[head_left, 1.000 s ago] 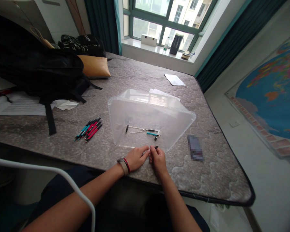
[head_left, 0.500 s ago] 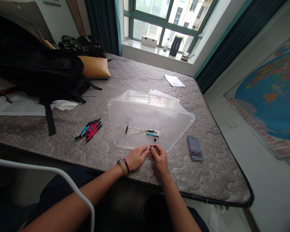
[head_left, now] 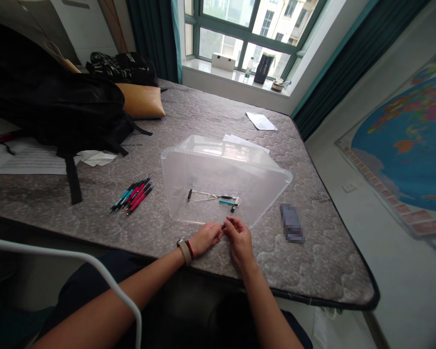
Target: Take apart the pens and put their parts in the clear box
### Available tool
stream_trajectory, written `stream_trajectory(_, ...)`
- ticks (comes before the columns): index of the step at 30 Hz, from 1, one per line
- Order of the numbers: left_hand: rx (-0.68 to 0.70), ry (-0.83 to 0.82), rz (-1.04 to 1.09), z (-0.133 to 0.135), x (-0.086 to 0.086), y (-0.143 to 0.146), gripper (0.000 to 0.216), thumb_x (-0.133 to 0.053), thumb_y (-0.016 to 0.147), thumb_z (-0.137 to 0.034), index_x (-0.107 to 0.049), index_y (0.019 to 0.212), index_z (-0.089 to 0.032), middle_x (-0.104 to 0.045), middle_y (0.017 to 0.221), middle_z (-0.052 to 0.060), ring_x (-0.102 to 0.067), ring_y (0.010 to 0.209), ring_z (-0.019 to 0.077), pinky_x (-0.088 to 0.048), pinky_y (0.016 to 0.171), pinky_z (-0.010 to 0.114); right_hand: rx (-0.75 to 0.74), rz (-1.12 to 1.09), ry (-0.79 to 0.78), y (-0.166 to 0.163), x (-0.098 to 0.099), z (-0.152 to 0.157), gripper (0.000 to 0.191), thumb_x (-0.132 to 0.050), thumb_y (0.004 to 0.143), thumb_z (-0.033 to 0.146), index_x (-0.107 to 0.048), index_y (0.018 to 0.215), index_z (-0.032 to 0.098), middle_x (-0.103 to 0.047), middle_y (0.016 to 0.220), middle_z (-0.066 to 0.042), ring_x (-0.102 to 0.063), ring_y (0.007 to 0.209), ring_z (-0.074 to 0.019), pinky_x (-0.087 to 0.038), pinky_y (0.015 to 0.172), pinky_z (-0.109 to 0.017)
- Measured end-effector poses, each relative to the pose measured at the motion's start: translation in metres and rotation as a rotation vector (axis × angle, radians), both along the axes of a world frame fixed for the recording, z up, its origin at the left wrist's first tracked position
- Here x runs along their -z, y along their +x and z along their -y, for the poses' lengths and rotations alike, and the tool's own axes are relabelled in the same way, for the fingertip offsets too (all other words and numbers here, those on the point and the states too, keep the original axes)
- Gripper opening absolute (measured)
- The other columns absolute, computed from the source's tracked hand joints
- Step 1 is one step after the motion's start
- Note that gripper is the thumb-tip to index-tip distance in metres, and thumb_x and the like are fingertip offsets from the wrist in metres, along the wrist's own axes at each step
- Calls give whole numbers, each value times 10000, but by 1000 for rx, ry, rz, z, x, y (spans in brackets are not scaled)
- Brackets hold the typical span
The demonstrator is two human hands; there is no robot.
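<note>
My left hand (head_left: 206, 238) and my right hand (head_left: 240, 239) meet at the near edge of the mattress, fingers pinched together on a small dark pen part (head_left: 228, 224) held between them. Just beyond them stands a clear plastic bin (head_left: 174, 165) holding a few loose pen parts (head_left: 214, 198). A bunch of several red, teal and black pens (head_left: 133, 194) lies on the mattress to the left of the bin.
A black backpack (head_left: 54, 109) and a tan cushion (head_left: 141, 100) lie at the far left, with papers (head_left: 29, 160) beneath. A blurred small object (head_left: 291, 223) lies right of the bin. A white chair frame (head_left: 94, 271) curves at the lower left. A world map (head_left: 403, 145) lies on the floor.
Both hands stay together at the mattress edge; the fingers have shifted slightly on the small dark part. Nothing else has moved.
</note>
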State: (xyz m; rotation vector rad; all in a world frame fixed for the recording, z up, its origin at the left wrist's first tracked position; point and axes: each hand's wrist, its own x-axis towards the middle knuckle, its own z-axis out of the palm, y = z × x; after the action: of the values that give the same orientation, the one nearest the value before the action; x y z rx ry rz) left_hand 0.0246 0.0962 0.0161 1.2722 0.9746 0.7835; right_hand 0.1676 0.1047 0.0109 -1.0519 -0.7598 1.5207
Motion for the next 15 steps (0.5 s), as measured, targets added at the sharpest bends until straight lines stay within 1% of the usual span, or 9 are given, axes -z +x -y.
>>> stream_trajectory(2,15,-7,22,0,0,-1,297,-370,879,-335,-454,624,-207,-391,486,-32,-324,429,103,-243,445,254,22,-33,-25,2,-2,-1,348,-824,673,298,-708,984,193,-692,870,-21,-629,757,-131,-514,679,-240)
stream_trajectory(4,-25,-68,73,0,0,-1,270,-357,884,-337,-483,684,-207,-378,477,-43,-309,402,100,-230,419,246,26,-75,-31,4,-4,-2,377,-816,685,295,-705,1032,201,-703,967,-42,-637,809,-141,-525,702,-250)
stream_trajectory(7,-84,-146,121,0,-1,3,216,-382,885,-346,-511,791,-202,-404,491,-51,-307,391,97,-223,403,235,-4,-105,-11,5,-7,-2,382,-792,718,301,-696,1077,213,-690,1055,-55,-635,794,-135,-536,709,-269)
stream_trajectory(9,-96,-133,104,0,-2,5,228,-417,894,-378,-509,794,-195,-421,505,-52,-317,407,91,-231,415,230,-29,-92,-2,5,-7,-1,381,-781,729,309,-693,1088,219,-681,1057,-51,-633,780,-134,-540,701,-274)
stream_trajectory(11,-107,-86,78,0,-3,6,290,-450,903,-430,-498,753,-187,-421,523,-54,-326,441,84,-250,444,224,-26,-58,7,4,-6,-1,381,-776,732,316,-689,1089,216,-678,1007,-42,-635,790,-139,-543,692,-268)
stream_trajectory(13,-115,-40,52,0,-3,7,345,-470,905,-469,-490,720,-179,-418,540,-54,-337,479,82,-265,471,222,31,-25,30,4,-7,-1,378,-770,739,322,-678,1088,212,-677,972,-37,-639,814,-144,-545,687,-257)
stream_trajectory(15,-116,-12,31,0,-2,7,361,-473,909,-476,-499,716,-172,-413,548,-54,-341,498,83,-269,483,222,115,-14,59,5,-9,-1,364,-763,750,324,-657,1080,214,-680,987,-37,-645,832,-144,-549,686,-250)
